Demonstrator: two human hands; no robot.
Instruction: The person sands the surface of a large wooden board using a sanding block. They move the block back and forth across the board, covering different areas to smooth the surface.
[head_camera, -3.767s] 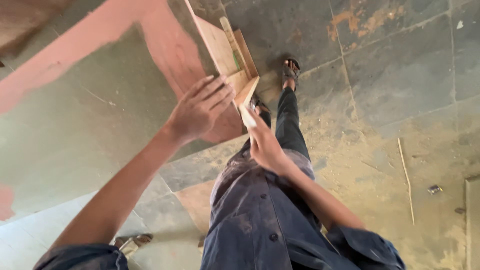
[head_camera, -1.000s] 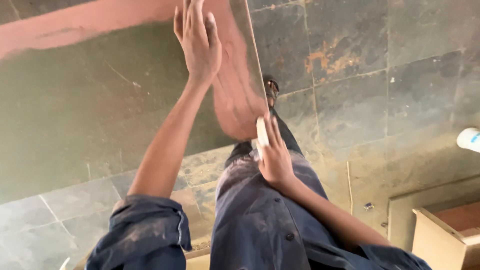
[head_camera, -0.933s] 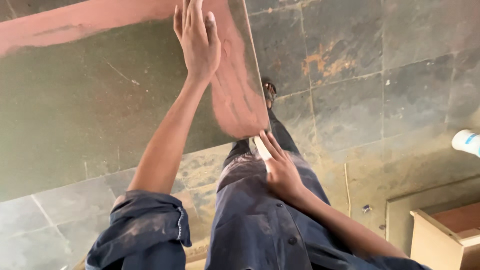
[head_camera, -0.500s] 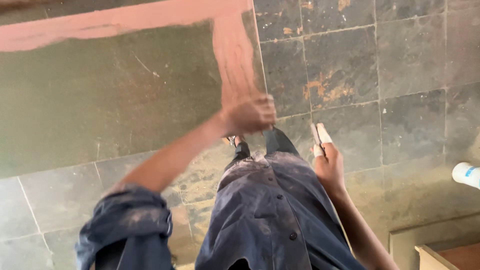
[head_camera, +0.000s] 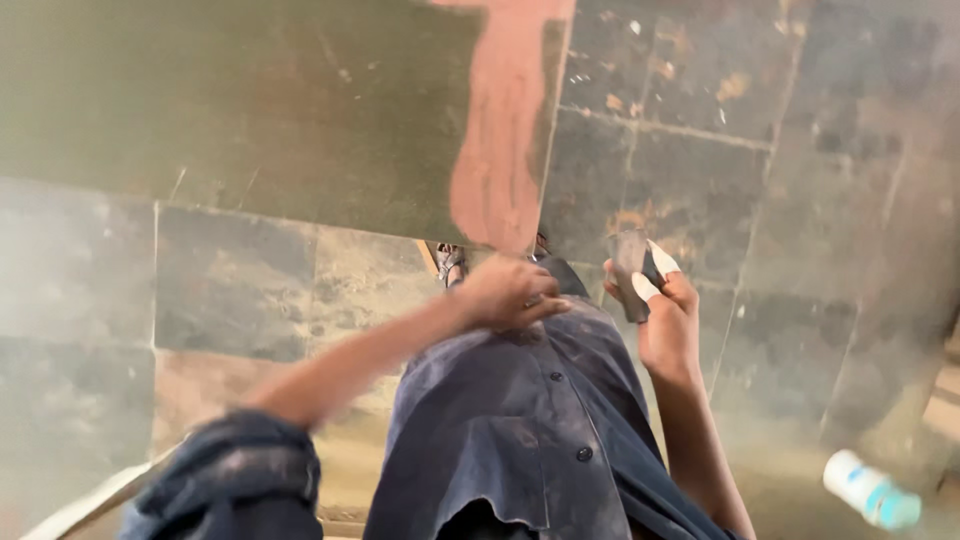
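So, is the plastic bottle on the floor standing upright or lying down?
Lying down. The bottle rests on its side on the floor tiles, its long axis flat along them.

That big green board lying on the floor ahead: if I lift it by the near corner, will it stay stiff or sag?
The board looks like a wide, thin flat sheet, so it would probably flex some when lifted by one corner. Its spread over several floor tiles suggests it is heavy and awkward for one hand. The dusty face may be a little slippery.
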